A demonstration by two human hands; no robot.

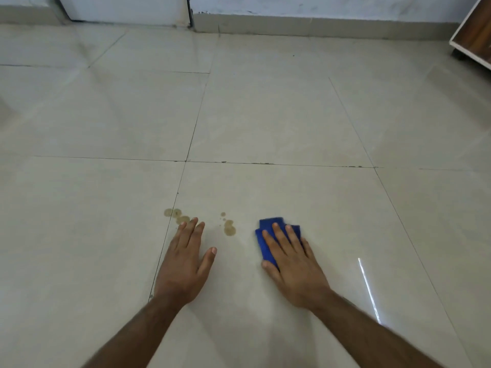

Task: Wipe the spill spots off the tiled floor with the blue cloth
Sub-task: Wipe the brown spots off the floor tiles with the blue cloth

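Note:
A folded blue cloth (265, 229) lies flat on the cream tiled floor (265, 115). My right hand (292, 264) presses down on it, palm flat, fingers spread over the cloth. Brownish spill spots (229, 227) sit just left of the cloth, between my two hands. A second cluster of brown spots (175, 215) lies beside the tile seam, touching the fingertips of my left hand (186, 258). The left hand rests flat on the floor, holding nothing, fingers together and thumb out.
A white wall with a skirting strip (318, 23) runs along the far edge. A white door or panel (122, 9) stands at the back left. The corner of a wooden cabinet (475, 35) juts in at the upper right. Dark grout lines cross the floor.

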